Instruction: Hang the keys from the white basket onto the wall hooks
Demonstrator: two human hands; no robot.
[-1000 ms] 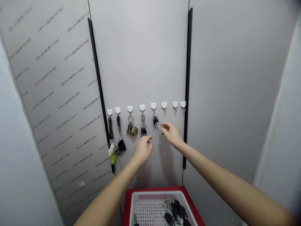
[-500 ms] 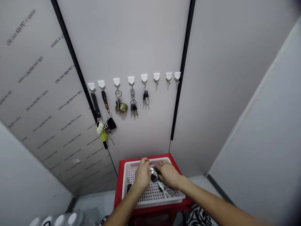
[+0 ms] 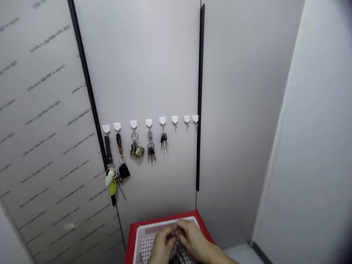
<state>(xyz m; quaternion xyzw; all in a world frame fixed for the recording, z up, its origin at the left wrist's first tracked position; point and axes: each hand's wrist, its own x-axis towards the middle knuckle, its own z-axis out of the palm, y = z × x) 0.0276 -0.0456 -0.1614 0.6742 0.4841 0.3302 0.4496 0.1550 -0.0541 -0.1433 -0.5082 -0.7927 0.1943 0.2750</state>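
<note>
A white perforated basket shows at the bottom of the head view. Over it, my left hand and my right hand come together, fingertips nearly meeting. Both are closed in a pinch on a bunch of keys, whose blurred dark and metallic parts show below the fingers. The fingers largely cover its top, and the picture's lower edge cuts off the rest.
A red stool carries the basket. White hooks line the wall panel; the left ones hold key bunches, including one with a green charm. Three hooks on the right bear no keys. Black vertical strips flank the panel.
The view has tilted up, so hooks and basket sit lower in the picture. My hands, earlier apart among keys inside the basket, have drawn together at the fingertips.
</note>
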